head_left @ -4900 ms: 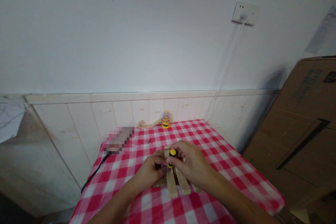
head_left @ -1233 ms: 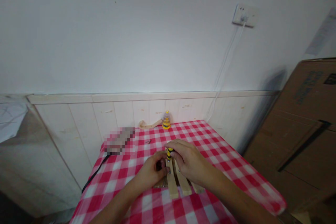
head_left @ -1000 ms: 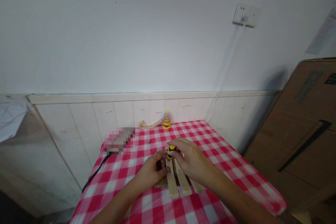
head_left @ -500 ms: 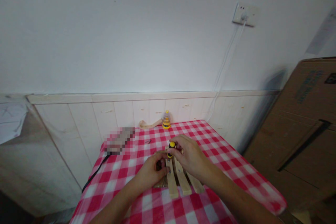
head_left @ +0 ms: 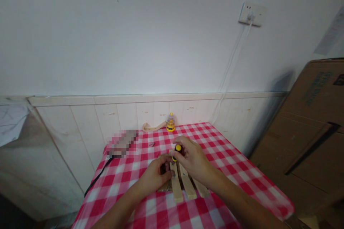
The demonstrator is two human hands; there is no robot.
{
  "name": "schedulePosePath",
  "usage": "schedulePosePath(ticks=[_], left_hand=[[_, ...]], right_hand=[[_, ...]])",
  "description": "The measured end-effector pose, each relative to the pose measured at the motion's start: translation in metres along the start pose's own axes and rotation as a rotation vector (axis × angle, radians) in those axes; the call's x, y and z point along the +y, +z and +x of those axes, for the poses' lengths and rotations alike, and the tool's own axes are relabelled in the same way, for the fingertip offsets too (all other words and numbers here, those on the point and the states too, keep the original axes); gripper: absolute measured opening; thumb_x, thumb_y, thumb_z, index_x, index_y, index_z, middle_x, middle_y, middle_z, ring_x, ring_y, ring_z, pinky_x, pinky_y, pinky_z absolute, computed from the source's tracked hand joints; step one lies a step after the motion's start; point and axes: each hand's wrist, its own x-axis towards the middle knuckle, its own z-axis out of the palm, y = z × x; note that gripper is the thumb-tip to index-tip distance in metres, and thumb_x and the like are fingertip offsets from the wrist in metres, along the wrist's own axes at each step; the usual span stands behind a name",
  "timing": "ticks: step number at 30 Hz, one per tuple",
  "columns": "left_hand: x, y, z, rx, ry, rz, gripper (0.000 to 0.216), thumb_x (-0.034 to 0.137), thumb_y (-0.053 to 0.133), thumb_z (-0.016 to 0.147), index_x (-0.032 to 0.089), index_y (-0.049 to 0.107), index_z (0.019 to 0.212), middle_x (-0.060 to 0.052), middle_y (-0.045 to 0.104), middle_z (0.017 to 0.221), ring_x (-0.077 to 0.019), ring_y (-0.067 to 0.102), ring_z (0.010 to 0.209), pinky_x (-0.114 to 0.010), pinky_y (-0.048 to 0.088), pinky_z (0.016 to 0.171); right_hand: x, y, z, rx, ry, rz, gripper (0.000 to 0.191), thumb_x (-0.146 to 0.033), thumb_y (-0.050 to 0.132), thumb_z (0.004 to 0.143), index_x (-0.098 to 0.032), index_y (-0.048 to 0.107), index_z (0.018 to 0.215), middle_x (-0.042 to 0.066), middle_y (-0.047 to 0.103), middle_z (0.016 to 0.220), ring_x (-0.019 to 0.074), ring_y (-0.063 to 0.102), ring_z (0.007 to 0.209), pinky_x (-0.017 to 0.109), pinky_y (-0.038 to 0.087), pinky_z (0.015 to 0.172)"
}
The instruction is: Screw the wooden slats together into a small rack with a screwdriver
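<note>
My right hand (head_left: 192, 155) is closed round a short screwdriver (head_left: 178, 149) with a yellow and black handle. Its tip points down at a screw in the leftmost of three pale wooden slats (head_left: 176, 189). From the left, my left hand (head_left: 154, 173) has its fingers curled against that slat, thumb and forefinger either side of the screw area. Another small screw shows lower on the same slat, and one on the middle slat. Beneath the slats lies a brownish piece (head_left: 164, 187), mostly covered by my hands.
A red and white checked cloth (head_left: 145, 207) covers the table. At the back stand a yellow bit holder (head_left: 170, 123) and a curved wooden piece (head_left: 153, 128). Small metal pieces (head_left: 152, 144) lie nearer. A blurred-out object (head_left: 122, 145) has a black strap. A large carton (head_left: 309, 132) leans at right.
The screwdriver's handle has tipped slightly to the right as my right fingers shifted round it. My left hand and the slats stay where they were.
</note>
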Motion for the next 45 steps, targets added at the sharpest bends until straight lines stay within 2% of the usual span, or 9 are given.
schedulePosePath(ticks=[5,11,18,24,28,36,45], left_hand=[[-0.002,0.000,0.000,0.008,0.007,-0.005,0.030,0.014,0.062,0.074,0.016,0.062,0.103,0.002,0.055,0.081,-0.0151,0.051,0.073,-0.027,0.038,0.067],[-0.006,-0.001,0.002,-0.011,0.013,-0.031,0.033,0.017,0.064,0.074,0.014,0.062,0.106,0.002,0.055,0.081,-0.0147,0.050,0.072,-0.027,0.038,0.068],[-0.006,-0.001,0.002,-0.021,0.005,-0.044,0.034,0.021,0.065,0.075,0.015,0.063,0.109,0.001,0.055,0.083,-0.0156,0.050,0.074,-0.028,0.040,0.070],[-0.001,-0.001,0.001,-0.020,-0.006,0.010,0.033,0.018,0.063,0.074,0.015,0.063,0.106,0.001,0.056,0.082,-0.0165,0.051,0.075,-0.029,0.041,0.072],[0.001,-0.001,0.001,-0.005,-0.017,0.038,0.030,0.018,0.064,0.073,0.017,0.063,0.103,0.002,0.057,0.081,-0.0161,0.050,0.074,-0.028,0.039,0.070],[0.001,0.000,0.000,0.004,-0.009,0.024,0.035,0.018,0.062,0.074,0.016,0.064,0.109,0.000,0.059,0.086,-0.0167,0.053,0.077,-0.029,0.042,0.072],[0.003,0.000,0.000,0.009,0.004,0.051,0.025,0.014,0.062,0.072,0.017,0.063,0.097,0.001,0.058,0.081,-0.0155,0.051,0.074,-0.027,0.040,0.069]], right_hand=[[-0.001,-0.001,-0.003,0.018,-0.056,0.010,0.010,-0.013,0.064,0.089,-0.022,0.065,0.092,0.003,0.069,0.088,0.0185,0.065,0.081,0.029,0.049,0.071],[-0.005,-0.005,-0.004,-0.036,-0.077,-0.006,0.035,-0.002,0.056,0.087,-0.021,0.071,0.112,0.008,0.075,0.105,0.0200,0.070,0.093,0.032,0.054,0.081],[-0.008,-0.007,-0.004,-0.070,-0.060,-0.037,0.038,-0.001,0.055,0.089,-0.021,0.074,0.114,0.008,0.077,0.103,0.0209,0.071,0.094,0.033,0.055,0.083],[-0.007,-0.006,-0.004,-0.069,-0.043,-0.052,0.037,0.001,0.059,0.087,-0.021,0.074,0.114,0.007,0.076,0.099,0.0201,0.070,0.091,0.032,0.054,0.083],[-0.005,-0.004,-0.003,-0.044,-0.030,-0.065,0.031,-0.003,0.066,0.087,-0.022,0.074,0.109,0.005,0.075,0.095,0.0200,0.069,0.088,0.032,0.054,0.080],[-0.008,-0.005,-0.002,-0.025,-0.005,-0.074,0.019,-0.007,0.073,0.085,-0.021,0.069,0.097,0.003,0.071,0.088,0.0191,0.068,0.082,0.030,0.051,0.072],[-0.001,0.000,-0.001,-0.005,0.013,-0.050,0.018,-0.011,0.074,0.084,-0.022,0.061,0.090,0.000,0.065,0.084,0.0178,0.064,0.076,0.027,0.047,0.066]])
